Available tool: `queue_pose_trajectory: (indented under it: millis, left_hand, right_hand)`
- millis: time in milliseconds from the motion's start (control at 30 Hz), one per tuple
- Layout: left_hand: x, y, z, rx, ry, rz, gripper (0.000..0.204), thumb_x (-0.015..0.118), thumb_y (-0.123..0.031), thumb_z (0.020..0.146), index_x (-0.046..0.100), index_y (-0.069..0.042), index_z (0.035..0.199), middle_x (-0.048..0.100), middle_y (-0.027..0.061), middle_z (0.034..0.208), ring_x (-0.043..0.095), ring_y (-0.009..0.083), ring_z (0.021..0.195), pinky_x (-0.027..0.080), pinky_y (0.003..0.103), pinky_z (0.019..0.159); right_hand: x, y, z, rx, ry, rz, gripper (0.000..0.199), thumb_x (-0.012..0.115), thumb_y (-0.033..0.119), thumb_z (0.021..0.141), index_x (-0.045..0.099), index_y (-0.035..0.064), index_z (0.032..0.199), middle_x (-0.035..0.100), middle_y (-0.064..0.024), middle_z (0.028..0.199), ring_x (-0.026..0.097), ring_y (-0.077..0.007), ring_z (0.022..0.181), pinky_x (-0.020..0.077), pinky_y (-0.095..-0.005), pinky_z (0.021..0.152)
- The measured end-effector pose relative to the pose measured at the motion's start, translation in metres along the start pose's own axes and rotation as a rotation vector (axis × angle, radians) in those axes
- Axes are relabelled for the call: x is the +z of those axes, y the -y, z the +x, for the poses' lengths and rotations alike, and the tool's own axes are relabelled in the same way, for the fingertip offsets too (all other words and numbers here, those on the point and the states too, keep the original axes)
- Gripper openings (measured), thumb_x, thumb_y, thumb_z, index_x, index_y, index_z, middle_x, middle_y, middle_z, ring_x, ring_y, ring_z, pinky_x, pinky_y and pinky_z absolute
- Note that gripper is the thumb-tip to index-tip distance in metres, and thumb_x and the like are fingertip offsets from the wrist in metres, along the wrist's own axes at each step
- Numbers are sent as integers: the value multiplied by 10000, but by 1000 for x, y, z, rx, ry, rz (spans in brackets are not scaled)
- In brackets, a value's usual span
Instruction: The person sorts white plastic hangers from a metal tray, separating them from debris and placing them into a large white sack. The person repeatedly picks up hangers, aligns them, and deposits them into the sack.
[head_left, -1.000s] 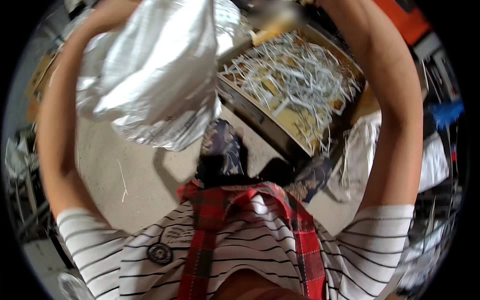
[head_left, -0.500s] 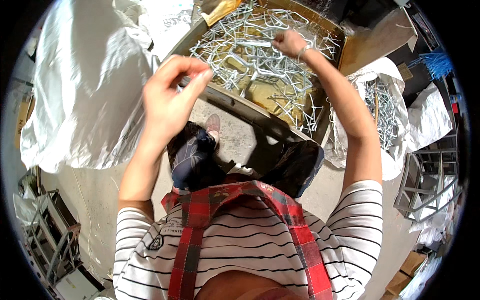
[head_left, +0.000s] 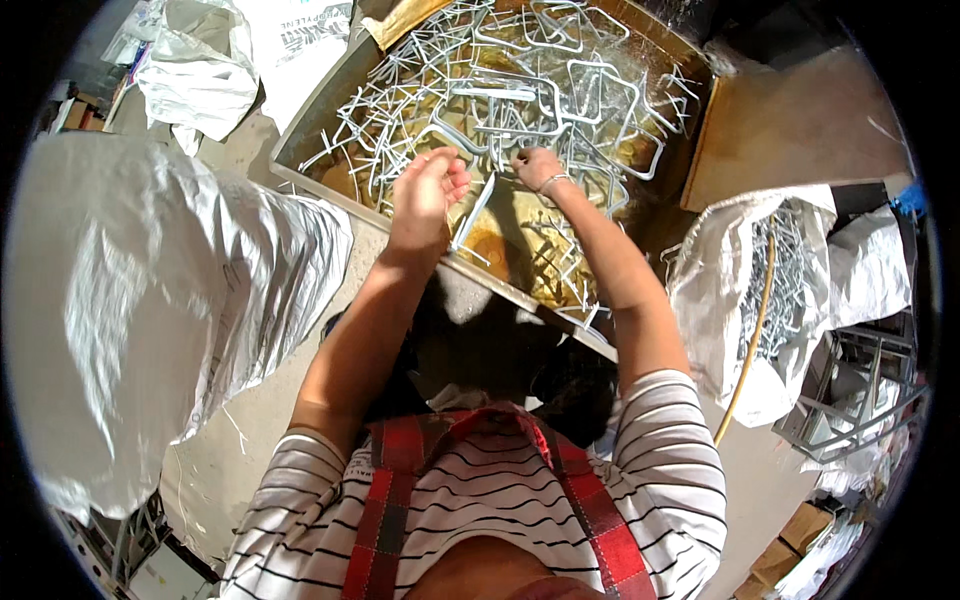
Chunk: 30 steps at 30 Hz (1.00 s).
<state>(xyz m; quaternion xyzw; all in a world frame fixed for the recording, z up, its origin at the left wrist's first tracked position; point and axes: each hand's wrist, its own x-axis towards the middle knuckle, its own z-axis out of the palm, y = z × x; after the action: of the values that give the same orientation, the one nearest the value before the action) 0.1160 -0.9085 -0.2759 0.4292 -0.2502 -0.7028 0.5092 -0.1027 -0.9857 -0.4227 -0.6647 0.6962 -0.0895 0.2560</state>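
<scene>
Both my hands reach into a shallow metal tray that holds many bent, silvery metal rods over a yellowish, wet-looking bottom. Just inside the near wall, my left hand has its fingers half curled and apart, with no object visible in them. My right hand, a band at its wrist, is closed at the near edge of the rod pile. Whatever it may hold is hidden by the fingers. Between the hands a longer pale rod slants toward the near wall. Wider bent loops lie just beyond the hands.
A large white sack bulges at the left, with another white bag behind it. An open white sack of small metal pieces stands at the right, a thin yellow stick across it. A brown panel leans beyond.
My left hand has moved forward and right, from outside the tray to over it. My right hand has come back toward me and left, close to the left hand. The view has shifted.
</scene>
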Motion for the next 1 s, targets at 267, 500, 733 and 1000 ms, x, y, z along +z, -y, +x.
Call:
queue_pose_trajectory:
  millis: [267,500,733,1000]
  left_hand:
    - [9,-5,22,-151,-71,-93,233,567,-162,837,527,-6,1006,559,21,764,564,147,714,465,285,703]
    - [-1,-14,33,-143,-20,-141,212,551,-141,841,523,4,993,558,35,766,559,142,683,465,285,691]
    - [-15,-19,41,-59,-57,-141,181,500,-137,876,535,-7,997,560,52,832,557,159,751,484,298,712]
    - [7,19,36,-358,-14,-4,245,543,-140,849,517,6,1045,562,77,900,549,185,809,462,305,762]
  right_hand:
    - [71,36,94,298,346,-168,544,375,446,876,469,77,1265,416,-144,1338,398,-319,1234,315,-485,996]
    - [43,38,82,268,409,164,333,575,262,763,650,-26,911,551,-240,1139,583,-286,1010,486,-351,788]
    - [-51,-9,-25,155,104,810,241,598,175,689,609,-47,783,614,-85,621,559,-162,511,437,-289,505]
    - [-147,31,-136,63,315,841,100,560,60,810,515,-23,841,519,-35,558,498,-117,455,466,-265,516]
